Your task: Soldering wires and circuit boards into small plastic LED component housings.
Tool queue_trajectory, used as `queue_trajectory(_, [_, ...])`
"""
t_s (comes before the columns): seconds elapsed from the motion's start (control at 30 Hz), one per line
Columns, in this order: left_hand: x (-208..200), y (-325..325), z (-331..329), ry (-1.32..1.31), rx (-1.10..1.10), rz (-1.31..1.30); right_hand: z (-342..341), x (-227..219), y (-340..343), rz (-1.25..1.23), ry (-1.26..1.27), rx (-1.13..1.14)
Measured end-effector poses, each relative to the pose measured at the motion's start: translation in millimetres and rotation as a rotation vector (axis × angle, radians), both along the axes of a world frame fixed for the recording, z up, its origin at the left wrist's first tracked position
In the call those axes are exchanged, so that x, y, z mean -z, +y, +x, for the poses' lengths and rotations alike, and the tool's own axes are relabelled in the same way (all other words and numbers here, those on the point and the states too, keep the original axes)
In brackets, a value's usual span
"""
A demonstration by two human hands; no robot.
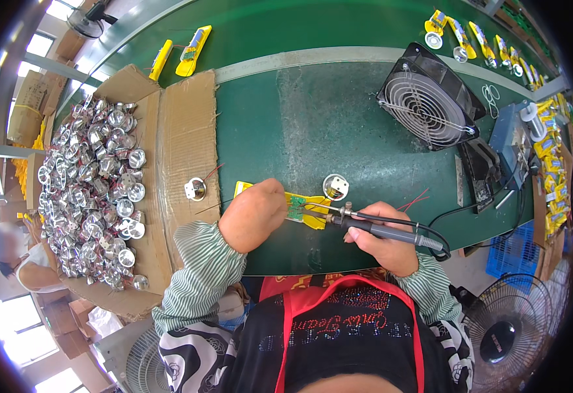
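My right hand [386, 241] is closed round the grey handle of a soldering iron [391, 232], whose tip points left at a small green circuit board [296, 208]. That board sits in a yellow plastic housing [317, 213] lying on the green bench. Over the housing's left part, my left hand [255, 215] is closed, fingers bent down at the board; what they pinch is hidden beneath them. A thin dark wire sticks out to the left of this hand. Just beyond the housing rests a round silver reflector [335, 187] with a white piece on it.
A cardboard box [185, 131] heaped with silver reflectors [96, 190] stands left, with a single reflector [195, 189] on its flap. Far right are a black fan [427, 105], a blue soldering station [512, 137] and several yellow assemblies [552, 170]. Another person [27, 262] is at far left.
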State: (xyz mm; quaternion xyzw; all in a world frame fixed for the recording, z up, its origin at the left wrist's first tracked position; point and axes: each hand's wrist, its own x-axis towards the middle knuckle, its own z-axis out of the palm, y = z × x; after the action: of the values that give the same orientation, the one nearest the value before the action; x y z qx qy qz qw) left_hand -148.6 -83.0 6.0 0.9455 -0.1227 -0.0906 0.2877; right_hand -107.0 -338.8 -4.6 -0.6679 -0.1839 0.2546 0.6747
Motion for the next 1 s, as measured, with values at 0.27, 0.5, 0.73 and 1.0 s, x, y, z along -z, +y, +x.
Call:
queue_trajectory(0.27, [-1.3,-1.7,1.8,0.028,-0.024,-0.029,1.4,-6.3,-4.0,-0.027,0.017,0.007])
queue_trajectory(0.5, [0.1,-1.4,0.4,0.029,-0.058,-0.011,2.2,-2.9,-2.3,0.02,0.067,0.037])
queue_trajectory(0.73, [-0.1,-3.1,-0.3,0.03,-0.056,-0.02,0.0,0.4,1.0,0.007,0.038,-0.002])
queue_trajectory(1.0, [0.3,-3.2,-4.9,0.013,-0.066,-0.032,-2.7,0.7,0.7,0.002,0.066,0.0])
